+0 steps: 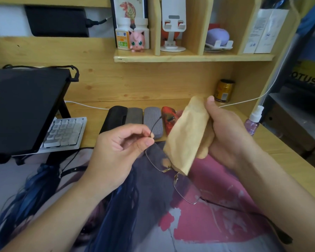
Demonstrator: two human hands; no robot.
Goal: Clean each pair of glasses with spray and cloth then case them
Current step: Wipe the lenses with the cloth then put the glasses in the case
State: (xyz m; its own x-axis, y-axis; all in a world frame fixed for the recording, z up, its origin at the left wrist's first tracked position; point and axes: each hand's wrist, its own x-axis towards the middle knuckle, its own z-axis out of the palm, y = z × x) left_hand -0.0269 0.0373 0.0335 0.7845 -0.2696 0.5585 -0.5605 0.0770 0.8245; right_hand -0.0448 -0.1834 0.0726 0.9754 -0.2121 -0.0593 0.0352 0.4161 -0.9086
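Rimless glasses (185, 188) with thin dark arms hang over the desk mat, lenses tilted. My left hand (120, 148) pinches the hinge end of one arm above the upper lens. My right hand (225, 131) grips a yellow cloth (187, 135), whose lower corner touches the bridge of the glasses. Behind them lie several cases in a row: black (115, 119), grey-brown (135, 115), grey (152, 122) and red (168, 115). A spray bottle (254, 119) with pink liquid stands at the right, untouched.
A black raised laptop (24, 110) and a white keyboard (65, 131) sit at the left. A gold can (224, 90) stands at the back, with a white cable (244, 101) beside it. A shelf (193, 58) with bottles and stands hangs above. The printed mat (216, 224) covers the desk front.
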